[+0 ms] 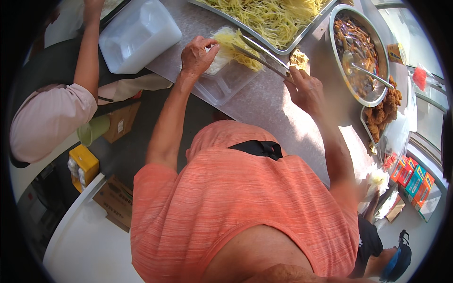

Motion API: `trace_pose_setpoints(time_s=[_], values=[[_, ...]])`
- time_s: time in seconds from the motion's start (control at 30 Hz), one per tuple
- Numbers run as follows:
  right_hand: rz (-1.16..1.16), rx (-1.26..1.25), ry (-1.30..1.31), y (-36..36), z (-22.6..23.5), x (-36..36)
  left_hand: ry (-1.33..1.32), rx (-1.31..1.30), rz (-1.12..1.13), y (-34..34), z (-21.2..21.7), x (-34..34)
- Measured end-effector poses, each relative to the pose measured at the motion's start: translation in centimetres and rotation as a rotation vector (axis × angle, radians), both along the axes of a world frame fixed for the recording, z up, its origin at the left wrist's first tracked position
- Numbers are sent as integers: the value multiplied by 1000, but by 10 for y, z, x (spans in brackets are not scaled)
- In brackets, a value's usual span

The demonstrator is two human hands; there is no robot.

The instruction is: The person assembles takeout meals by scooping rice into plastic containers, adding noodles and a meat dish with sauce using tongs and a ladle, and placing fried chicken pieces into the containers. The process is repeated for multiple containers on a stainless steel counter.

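Food is set out on a grey, speckled table [264, 108].
Away from the near edge stands a rectangular silver metal tray [309, 26] of pale-yellow shreds; toward the right edge, an oval-looking steel basin [383, 59] of dark cooked food. The clear plastic compartment container [212, 89] lies at the near edge. The right hand [306, 89] holds long metal tongs [271, 55], tips at yellow shreds [250, 62] in this container. The left hand [197, 55] is narrow, fingers pinched at the container's left side; whether they grip it, I cannot tell.

metal tongs [269, 55]: aslant, arms apart | yellow shreds [249, 60]: heaped below tips | clear plastic container [216, 90]: open-topped, underneath
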State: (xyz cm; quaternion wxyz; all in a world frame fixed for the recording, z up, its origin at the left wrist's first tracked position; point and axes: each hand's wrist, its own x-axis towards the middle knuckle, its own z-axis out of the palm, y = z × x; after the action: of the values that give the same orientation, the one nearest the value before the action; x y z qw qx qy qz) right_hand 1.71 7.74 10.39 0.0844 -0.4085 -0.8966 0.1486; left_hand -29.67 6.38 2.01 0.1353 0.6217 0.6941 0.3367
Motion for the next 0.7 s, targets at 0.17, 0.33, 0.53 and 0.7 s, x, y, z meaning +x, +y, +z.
trace_pose_setpoints(time_s=[0.17,0.33,0.53,0.7], values=[[-17,21,-42,-7,-4,6,155,-44,-11,34,-13,-12],[-66,-15,190,-3,-10,9,273,-141,-73,43,-9,-21],[-113,19,107,20,-22,-7,348,-182,-143,42,-3,-15],[-67,41,-6,22,-28,-20,277,-260,-155,27,8,-6]])
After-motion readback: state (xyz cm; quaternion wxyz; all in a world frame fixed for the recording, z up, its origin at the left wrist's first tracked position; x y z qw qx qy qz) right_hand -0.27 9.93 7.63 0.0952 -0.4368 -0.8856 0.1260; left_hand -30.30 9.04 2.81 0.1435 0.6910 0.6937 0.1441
